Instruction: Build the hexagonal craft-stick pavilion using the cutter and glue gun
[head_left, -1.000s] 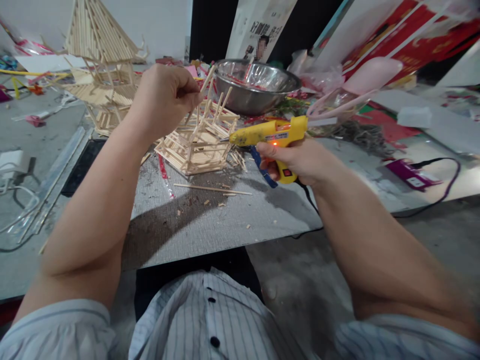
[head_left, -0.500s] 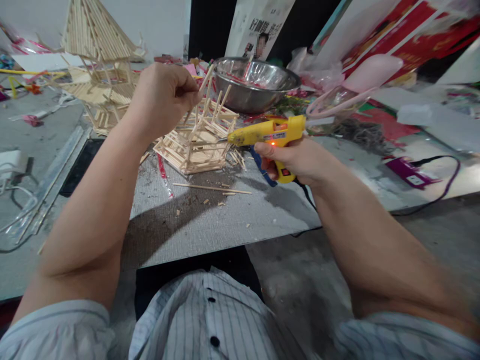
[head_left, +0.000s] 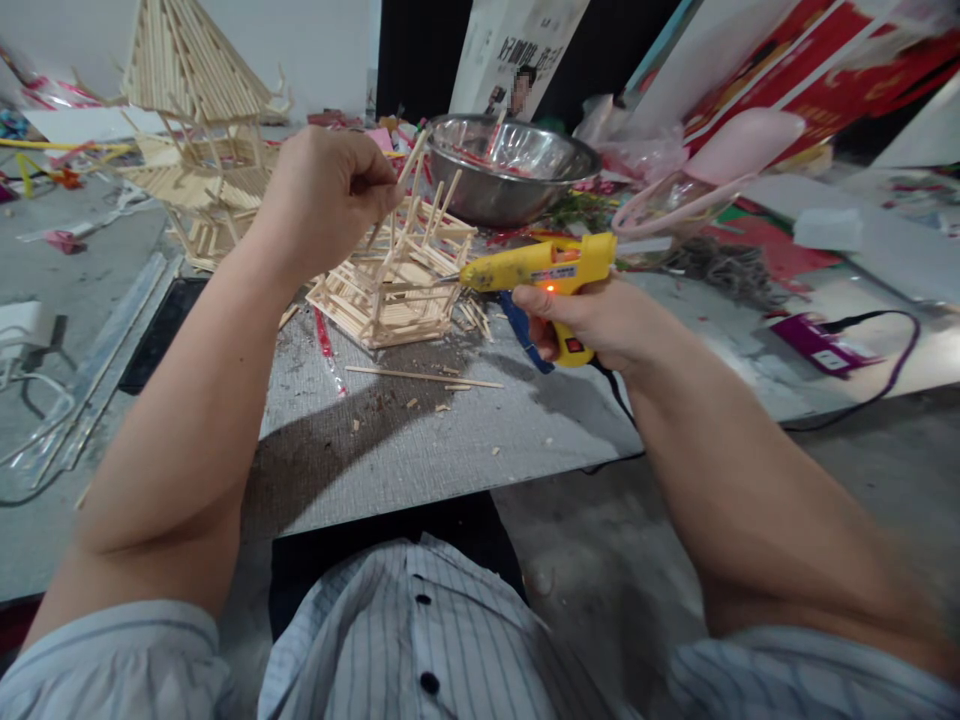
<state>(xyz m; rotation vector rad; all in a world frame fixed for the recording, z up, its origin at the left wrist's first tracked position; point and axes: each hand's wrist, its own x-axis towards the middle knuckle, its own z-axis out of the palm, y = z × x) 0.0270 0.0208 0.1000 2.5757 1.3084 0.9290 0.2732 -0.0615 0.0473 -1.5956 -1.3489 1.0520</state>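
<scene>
A grey table [head_left: 420, 440] takes up the middle of the view, its near edge just over the person's striped shirt. By the far left corner stands a tall stick tower [head_left: 199, 70] with a steep roof. At the far edge, near the middle, sits a metal bowl [head_left: 510, 170]. In front of the bowl, toward the far edge, rests a small stick frame [head_left: 394, 285], a low box of thin wooden sticks with several sticking up.

The left hand [head_left: 326, 195] hangs above the frame's left side with its fingers curled closed, thumb and forefinger pinching a thin stick [head_left: 409, 170] that slants down into the frame. The right hand [head_left: 592, 320], just right of the frame, is wrapped tight around the handle of a yellow glue gun [head_left: 540, 270] with a lit orange lamp. Its nozzle points left at the frame's right side, but contact cannot be told.

A loose stick [head_left: 424, 377] lies flat on the table near the frame, among small wood scraps.
</scene>
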